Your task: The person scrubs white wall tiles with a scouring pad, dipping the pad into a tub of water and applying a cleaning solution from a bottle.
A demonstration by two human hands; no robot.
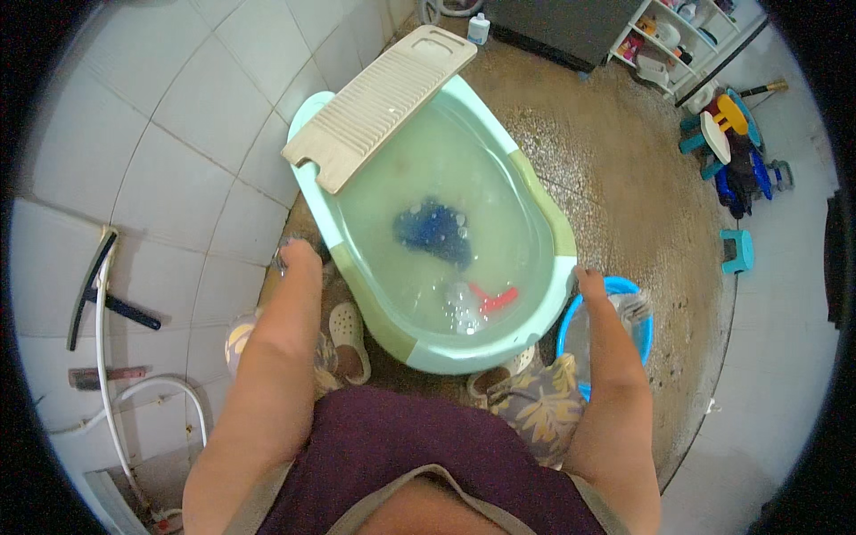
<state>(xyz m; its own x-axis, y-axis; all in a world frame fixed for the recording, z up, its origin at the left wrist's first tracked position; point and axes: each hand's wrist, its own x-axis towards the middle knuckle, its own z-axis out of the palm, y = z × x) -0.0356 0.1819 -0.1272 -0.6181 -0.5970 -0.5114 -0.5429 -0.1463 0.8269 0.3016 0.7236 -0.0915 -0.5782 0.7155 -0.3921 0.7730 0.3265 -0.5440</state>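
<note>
A pale green plastic baby bathtub (565,301) holds cloudy water. Dark blue cloth (435,229) lies in the middle of it, and a red object (498,300) is in the water near the close end. Across the far end rests a beige washboard (388,107). My left hand (294,253) is low beside the tub's left side, around something at its wrist side that I cannot make out. My right hand (591,282) is at the tub's right rim, above a blue basin (649,328); its fingers are partly hidden, and whether they grip the rim is unclear.
Tiled wall on the left carries a black squeegee (120,307), a brush (107,376) and a white hose (100,334). A white bottle (478,29) stands beyond the tub. Shelves (669,40), small stools (737,251) and the wet floor (602,167) are to the right.
</note>
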